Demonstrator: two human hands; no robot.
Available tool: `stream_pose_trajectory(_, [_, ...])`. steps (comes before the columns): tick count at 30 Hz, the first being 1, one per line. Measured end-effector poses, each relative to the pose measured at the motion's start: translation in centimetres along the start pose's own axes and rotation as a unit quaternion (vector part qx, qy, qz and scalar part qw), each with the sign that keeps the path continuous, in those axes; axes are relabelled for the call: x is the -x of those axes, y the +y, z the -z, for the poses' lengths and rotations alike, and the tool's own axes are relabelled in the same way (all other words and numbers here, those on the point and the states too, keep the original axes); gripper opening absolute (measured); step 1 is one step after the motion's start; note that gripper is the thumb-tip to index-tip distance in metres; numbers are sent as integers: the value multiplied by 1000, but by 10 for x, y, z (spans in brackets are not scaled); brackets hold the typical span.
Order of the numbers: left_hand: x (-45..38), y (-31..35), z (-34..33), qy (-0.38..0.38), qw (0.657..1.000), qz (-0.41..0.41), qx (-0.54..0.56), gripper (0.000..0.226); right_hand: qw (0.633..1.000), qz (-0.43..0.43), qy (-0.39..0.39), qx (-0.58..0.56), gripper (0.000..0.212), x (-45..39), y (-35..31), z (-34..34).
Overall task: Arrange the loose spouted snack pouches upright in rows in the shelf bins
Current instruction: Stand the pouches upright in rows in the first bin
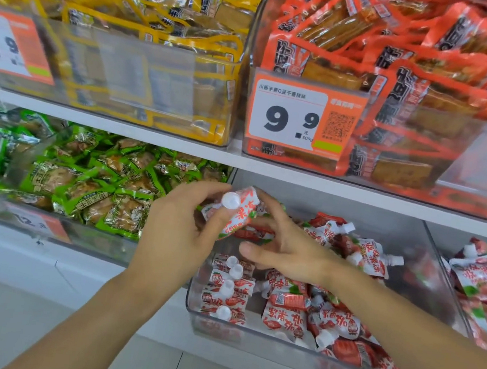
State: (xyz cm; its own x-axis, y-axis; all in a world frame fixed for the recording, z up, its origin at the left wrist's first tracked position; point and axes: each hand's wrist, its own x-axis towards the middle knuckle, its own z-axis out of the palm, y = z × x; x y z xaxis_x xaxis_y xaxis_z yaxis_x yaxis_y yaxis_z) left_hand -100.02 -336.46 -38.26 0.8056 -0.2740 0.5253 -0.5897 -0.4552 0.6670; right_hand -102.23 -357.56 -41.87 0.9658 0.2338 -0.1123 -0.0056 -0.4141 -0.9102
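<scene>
My left hand [177, 225] grips a red-and-white spouted pouch [240, 212] with a white cap, held above the left end of a clear shelf bin [245, 338]. My right hand [283, 246] is beside it, fingers spread and touching the pouch's right side and other pouches behind it. In the bin's left front corner a short row of pouches [227, 288] stands upright, caps up. Loose pouches [326, 321] lie jumbled across the rest of the bin.
A second clear bin [485, 281] of the same pouches sits at the right. Green snack packs [95, 182] fill the bin to the left. Above the white shelf board [360, 191] are bins of yellow [153, 15] and orange [409, 66] packs with price tags.
</scene>
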Motion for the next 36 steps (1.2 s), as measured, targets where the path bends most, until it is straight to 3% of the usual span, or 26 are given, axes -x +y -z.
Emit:
stream_pose_trajectory(4, [-3, 2, -7, -48, 998, -9, -33, 28, 997, 58, 38, 35, 61, 3, 0, -8])
stream_pose_trajectory(8, [-3, -4, -5, -89, 990, 8, -105, 53, 994, -6, 108, -26, 29, -1, 22, -15])
stream_pose_trajectory(10, [-1, -8, 0, -106, 986, 41, -126, 62, 986, -17, 119, 118, 16, -4, 27, -13])
stream_pose_trajectory(12, [2, -12, 3, -121, 983, 70, -115, 61, 960, -33, 50, 272, 37, -12, 23, -12])
stream_pose_trajectory(15, [8, -16, 3, -143, 981, 96, -92, 53, 933, -111, -34, 339, 57, -26, 3, -6])
stream_pose_trajectory(21, [14, -19, 4, -133, 984, 104, -64, 48, 918, -112, 73, 374, 63, -56, -8, -2])
stream_pose_trajectory(26, [13, -21, 4, -121, 986, 95, -58, 39, 925, -89, 63, 363, 33, -75, -2, -6])
stream_pose_trajectory(29, [15, -22, 3, -119, 988, 80, -64, 38, 947, -67, 17, 315, 43, -64, 0, 3])
stream_pose_trajectory(32, [16, -23, 2, -120, 987, 74, -72, 40, 967, -56, -34, 247, 35, -49, 10, 5])
stream_pose_trajectory(36, [16, -21, 2, -117, 988, 75, -73, 43, 927, -24, 0, 375, 24, -50, 4, 6])
